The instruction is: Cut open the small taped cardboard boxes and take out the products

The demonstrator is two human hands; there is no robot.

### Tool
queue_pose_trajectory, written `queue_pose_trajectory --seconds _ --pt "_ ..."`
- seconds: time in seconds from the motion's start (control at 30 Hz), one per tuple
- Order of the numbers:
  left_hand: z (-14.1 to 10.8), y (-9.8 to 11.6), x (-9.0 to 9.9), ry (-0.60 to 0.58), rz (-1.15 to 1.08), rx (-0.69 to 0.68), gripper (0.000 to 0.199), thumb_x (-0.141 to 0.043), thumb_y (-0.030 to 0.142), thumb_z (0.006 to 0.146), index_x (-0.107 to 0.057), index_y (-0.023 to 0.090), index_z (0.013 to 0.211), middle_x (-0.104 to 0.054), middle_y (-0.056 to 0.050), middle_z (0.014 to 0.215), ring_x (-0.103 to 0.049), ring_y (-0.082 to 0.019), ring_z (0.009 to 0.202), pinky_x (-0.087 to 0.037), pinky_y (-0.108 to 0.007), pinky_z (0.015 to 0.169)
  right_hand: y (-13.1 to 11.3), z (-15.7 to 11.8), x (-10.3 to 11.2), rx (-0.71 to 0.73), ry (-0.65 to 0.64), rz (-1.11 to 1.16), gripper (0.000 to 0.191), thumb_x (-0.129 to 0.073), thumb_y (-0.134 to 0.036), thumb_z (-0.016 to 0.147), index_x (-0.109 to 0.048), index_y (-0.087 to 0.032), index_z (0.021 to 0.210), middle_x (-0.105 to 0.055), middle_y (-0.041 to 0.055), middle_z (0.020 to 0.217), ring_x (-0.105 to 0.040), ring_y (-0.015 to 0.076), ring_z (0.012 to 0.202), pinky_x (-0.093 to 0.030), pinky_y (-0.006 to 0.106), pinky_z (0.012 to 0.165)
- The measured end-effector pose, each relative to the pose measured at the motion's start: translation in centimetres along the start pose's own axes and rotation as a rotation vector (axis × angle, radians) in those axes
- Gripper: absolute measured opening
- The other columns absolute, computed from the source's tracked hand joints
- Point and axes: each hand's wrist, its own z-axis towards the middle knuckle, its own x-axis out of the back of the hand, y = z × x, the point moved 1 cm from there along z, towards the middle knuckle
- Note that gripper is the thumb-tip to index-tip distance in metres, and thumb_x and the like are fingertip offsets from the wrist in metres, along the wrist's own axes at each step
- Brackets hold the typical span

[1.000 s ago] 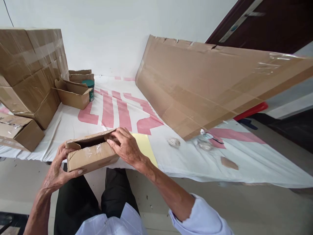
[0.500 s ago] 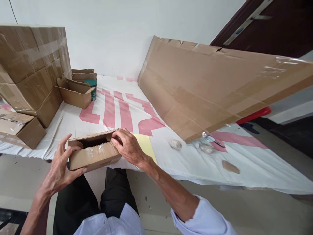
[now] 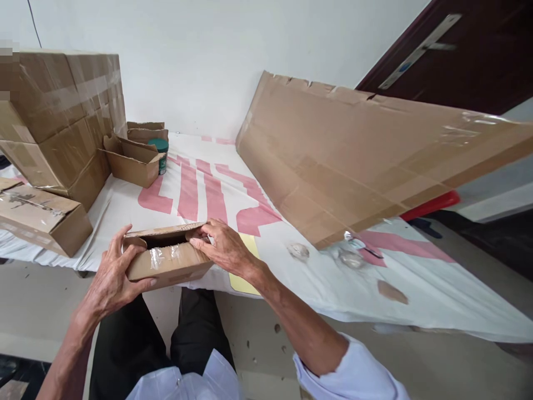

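left hand (image 3: pixel 114 275) clamps box (image 3: pixel 179 264) at nine o'clock, forefinger newly raised; right hand (image 3: pixel 227 248) grips three o'clock — box remains unclosed.

brown box (image 3: pixel 170 266), pink-patterned white cloth (image 3: pixel 287 286), green lid (image 3: pixel 158 144), yellow sheet (image 3: pixel 241 283)

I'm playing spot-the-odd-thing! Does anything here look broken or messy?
Yes. The big cardboard piece on the right has a ragged, nicked top edge instead of a straight one. The held box looks scruffy too: shiny tape is crinkled on it.
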Motion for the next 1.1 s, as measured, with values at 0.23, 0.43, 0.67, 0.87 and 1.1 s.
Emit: queue_pose_trajectory --seconds 0.23,0.43,0.67,0.87,1.1 --pt "0.0 0.2 0.1 -0.009 -0.047 -0.005 0.046 -0.083 0.045 0.087 -0.065 0.026 0.125 -0.031 -0.018 0.172 -0.034 -0.046 0.161 -0.050 -0.066 0.114 0.3 0.1 -0.3 0.048 0.041 0.182 0.016 -0.067 -0.017 0.093 -0.064 -0.023 0.078 -0.069 0.0020 0.084 -0.064 0.0196 0.084 -0.049 0.034 0.081" --pt "0.3 0.8 0.7 -0.059 -0.100 0.043 0.052 -0.081 0.056 0.090 -0.067 0.023 0.127 -0.027 -0.021 0.172 -0.039 -0.049 0.156 -0.050 -0.068 0.113 0.0 -0.4 -0.7 0.194 0.191 0.066 0.020 -0.066 -0.010 0.093 -0.063 -0.024 0.079 -0.070 0.0027 0.083 -0.063 0.0215 0.084 -0.050 0.036 0.080" --pt "0.3 1.0 0.1 -0.015 -0.107 0.062 0.049 -0.076 0.059 0.093 -0.068 0.022 0.125 -0.034 -0.020 0.166 -0.043 -0.047 0.153 -0.050 -0.068 0.114 -1.4 -1.4 -2.2 0.418 0.337 -0.334 0.030 -0.055 -0.009 0.105 -0.067 -0.023 0.081 -0.070 0.0077 0.085 -0.060 0.0243 0.083 -0.046 0.039 0.075" --pt "0.5 0.5 -0.2 0.004 -0.078 0.042 0.050 -0.074 0.059 0.093 -0.068 0.021 0.125 -0.037 -0.021 0.164 -0.047 -0.048 0.150 -0.051 -0.069 0.113 -2.6 -1.8 -4.3 0.525 0.508 -0.407 0.033 -0.055 -0.006 0.104 -0.065 -0.023 0.077 -0.072 0.0071 0.085 -0.057 0.0227 0.079 -0.041 0.039 0.072" --pt "-0.1 4.1 1.0 0.195 0.292 0.017 0.042 -0.080 0.037 0.090 -0.062 0.025 0.125 -0.039 -0.021 0.166 -0.039 -0.053 0.153 -0.046 -0.077 0.111 -1.1 -1.5 -2.8 0.366 0.466 -0.140 0.028 -0.056 -0.014 0.107 -0.069 -0.024 0.084 -0.075 0.0064 0.089 -0.068 0.0210 0.084 -0.051 0.036 0.079"
